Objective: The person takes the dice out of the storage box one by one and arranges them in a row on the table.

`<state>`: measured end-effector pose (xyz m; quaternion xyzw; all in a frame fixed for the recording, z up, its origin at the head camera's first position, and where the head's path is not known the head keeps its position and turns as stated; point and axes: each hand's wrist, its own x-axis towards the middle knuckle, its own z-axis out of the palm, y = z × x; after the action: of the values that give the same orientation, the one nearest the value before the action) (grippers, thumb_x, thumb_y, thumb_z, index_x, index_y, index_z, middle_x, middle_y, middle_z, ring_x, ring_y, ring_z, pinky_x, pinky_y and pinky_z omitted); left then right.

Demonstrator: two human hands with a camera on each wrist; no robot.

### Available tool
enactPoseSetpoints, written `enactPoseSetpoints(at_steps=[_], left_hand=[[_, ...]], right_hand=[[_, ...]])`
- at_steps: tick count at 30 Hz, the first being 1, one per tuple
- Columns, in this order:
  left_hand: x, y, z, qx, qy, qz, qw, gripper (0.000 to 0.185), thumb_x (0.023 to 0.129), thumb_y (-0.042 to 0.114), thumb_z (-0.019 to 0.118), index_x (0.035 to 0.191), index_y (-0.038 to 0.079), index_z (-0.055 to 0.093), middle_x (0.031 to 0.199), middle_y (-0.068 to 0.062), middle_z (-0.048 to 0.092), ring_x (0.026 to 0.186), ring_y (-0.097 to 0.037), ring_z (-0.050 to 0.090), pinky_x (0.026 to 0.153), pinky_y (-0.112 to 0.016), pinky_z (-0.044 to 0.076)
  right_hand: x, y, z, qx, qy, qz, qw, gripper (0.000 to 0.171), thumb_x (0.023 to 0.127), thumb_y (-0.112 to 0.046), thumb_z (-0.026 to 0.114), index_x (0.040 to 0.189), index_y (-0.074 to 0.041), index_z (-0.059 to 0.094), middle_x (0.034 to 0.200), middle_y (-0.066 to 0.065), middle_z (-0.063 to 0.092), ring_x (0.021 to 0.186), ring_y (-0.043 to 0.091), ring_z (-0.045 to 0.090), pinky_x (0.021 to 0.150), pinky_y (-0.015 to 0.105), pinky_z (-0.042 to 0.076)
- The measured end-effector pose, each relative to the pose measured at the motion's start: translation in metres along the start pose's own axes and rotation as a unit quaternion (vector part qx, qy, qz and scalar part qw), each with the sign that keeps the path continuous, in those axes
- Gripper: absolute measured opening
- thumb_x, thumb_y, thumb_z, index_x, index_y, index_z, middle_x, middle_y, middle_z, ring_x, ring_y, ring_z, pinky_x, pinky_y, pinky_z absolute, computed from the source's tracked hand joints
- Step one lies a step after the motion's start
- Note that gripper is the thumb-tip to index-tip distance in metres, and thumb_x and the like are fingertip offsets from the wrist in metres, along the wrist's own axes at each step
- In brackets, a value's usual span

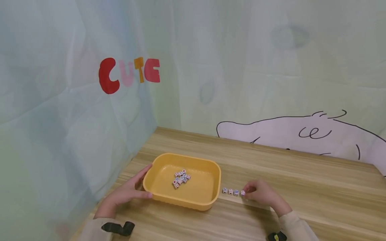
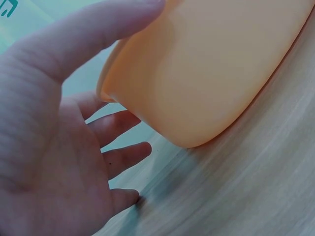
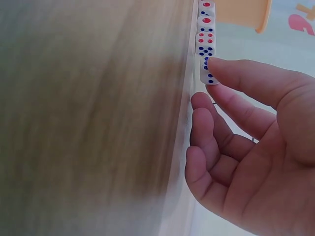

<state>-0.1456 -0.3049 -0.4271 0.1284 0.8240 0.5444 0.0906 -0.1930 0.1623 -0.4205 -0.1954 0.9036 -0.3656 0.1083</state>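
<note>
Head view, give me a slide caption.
Left hand steadies a yellow tray of dice while right hand lines up a dice row.

— Anything readable here?

— One word: "CUTE" (image 1: 129, 74) in big cut-out capitals on the pale wall sheet (image 1: 60, 110) at the left. The C is red, the U pink, the T orange, the E red-pink.

— Any numbers?

— Only pips. The row of dice (image 3: 206, 42) on the table (image 1: 301, 187) shows them in the right wrist view: a single red spot on two dice, four red on the next, then blue pips on the ones nearest the fingers (image 3: 236, 78). No brands or labels.
</note>
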Motion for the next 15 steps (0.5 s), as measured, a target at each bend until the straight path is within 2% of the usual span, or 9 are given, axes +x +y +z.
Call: enactPoseSetpoints(at_steps=[15], left_hand=[[-0.0005,-0.0005,-0.0005,0.004,-0.001,-0.004,1.0000,0.102,0.077,0.019,0.080,0.155,0.011,0.014,0.160,-0.020,0.010,0.145,-0.045,0.003,0.109,-0.070,0.003]], right_hand=[[-0.0003,-0.0018,0.0015,-0.002,-0.006,0.000,1.000,0.013,0.075,-0.006,0.075,0.085,-0.001,0.068,0.079,0.001,0.065,0.072,0.013,0.056,0.065,0.030,0.049]])
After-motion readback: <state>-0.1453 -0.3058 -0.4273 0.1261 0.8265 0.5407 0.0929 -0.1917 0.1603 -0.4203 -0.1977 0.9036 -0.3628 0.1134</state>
